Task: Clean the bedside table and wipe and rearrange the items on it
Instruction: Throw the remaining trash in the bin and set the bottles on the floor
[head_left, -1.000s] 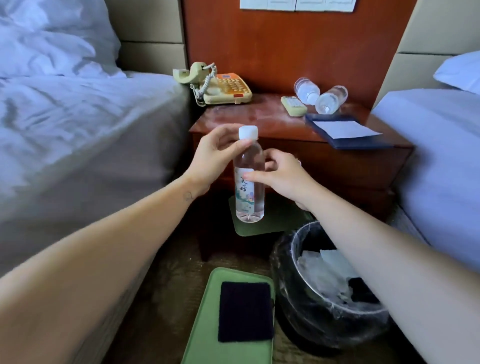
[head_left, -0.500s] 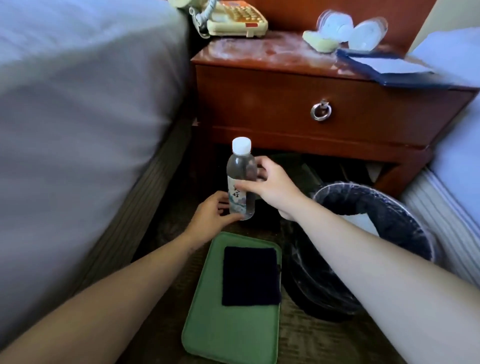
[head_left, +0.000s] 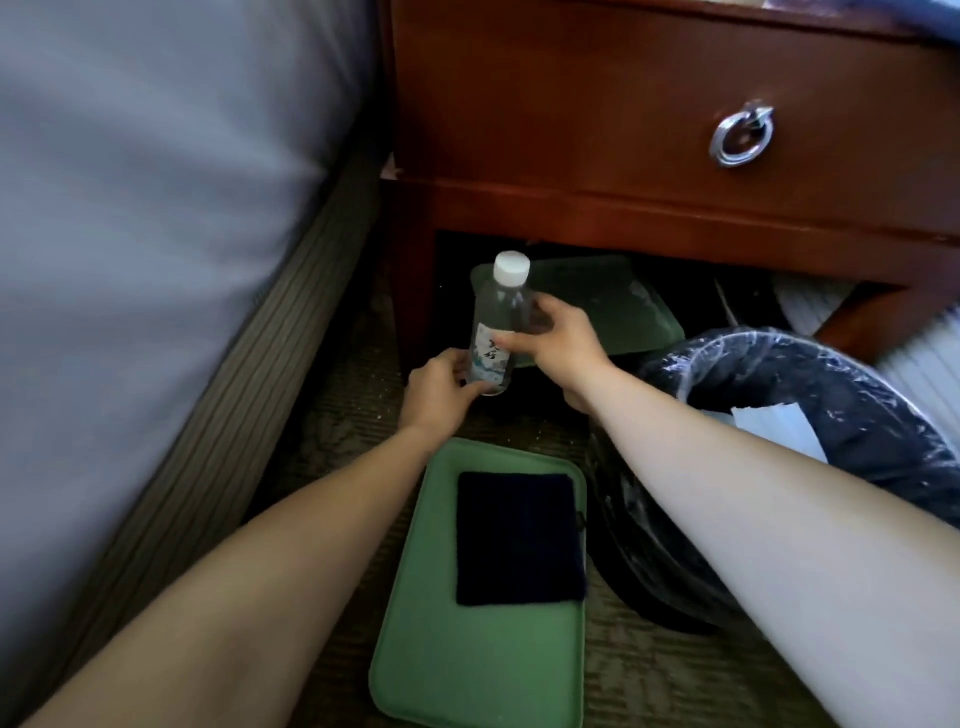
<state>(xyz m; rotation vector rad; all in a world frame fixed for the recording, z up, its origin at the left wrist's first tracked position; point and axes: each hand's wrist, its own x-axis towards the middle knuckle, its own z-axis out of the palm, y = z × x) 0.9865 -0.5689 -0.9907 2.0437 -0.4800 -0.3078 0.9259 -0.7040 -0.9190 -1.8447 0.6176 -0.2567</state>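
Held bottle (head_left: 496, 332), bin (head_left: 644, 540) beside (green tray (head_left: 467, 665) near)

**Place:** bedroom with two beds.

**Evidence:**
- Bed (head_left: 156, 234) at left, with a pale sheet hanging over a striped base (head_left: 249, 415).
- Dark red wooden bedside table (head_left: 571, 104) just beside the bed. It has one drawer with a metal ring pull (head_left: 742, 136) and an open space beneath.
- Striped mattress edge (head_left: 919, 374) of a second bed, to the right of the table.
- Patterned carpet (head_left: 337, 415) on the floor.
- Round waste bin (head_left: 831, 374) with a clear plastic liner, on the floor in front of the table.
- Green tray (head_left: 467, 649) on the carpet.
- Second green tray (head_left: 623, 301) under the table.
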